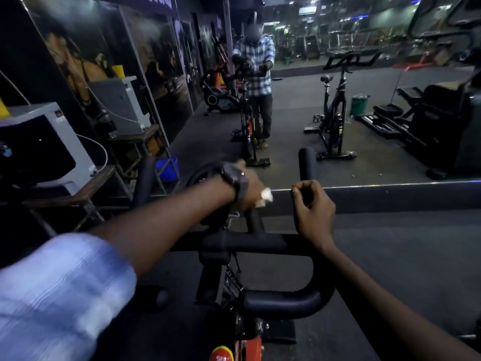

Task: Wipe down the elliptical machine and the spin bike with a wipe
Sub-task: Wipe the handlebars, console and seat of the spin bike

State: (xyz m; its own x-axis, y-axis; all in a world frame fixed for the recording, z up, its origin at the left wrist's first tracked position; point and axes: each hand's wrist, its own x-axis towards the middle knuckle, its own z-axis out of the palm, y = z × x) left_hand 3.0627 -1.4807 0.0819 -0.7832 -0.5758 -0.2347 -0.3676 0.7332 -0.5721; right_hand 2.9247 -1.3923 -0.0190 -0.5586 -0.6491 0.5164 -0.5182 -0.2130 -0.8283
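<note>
One wipe (266,196), white, bunched in the left hand (247,187), fingers closed round it, arm stretched forward over the bike (260,242) bars. Right hand (313,209) just right of it, fingers curled round the right upright grip. One watch (235,178) on the left wrist.

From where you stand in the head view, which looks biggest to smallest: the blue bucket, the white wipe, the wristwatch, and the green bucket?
As they look in this view only:
1. Blue bucket
2. Wristwatch and green bucket, too alike to rank; the watch sits far nearer the camera
3. White wipe, mostly hidden in the left hand
</note>
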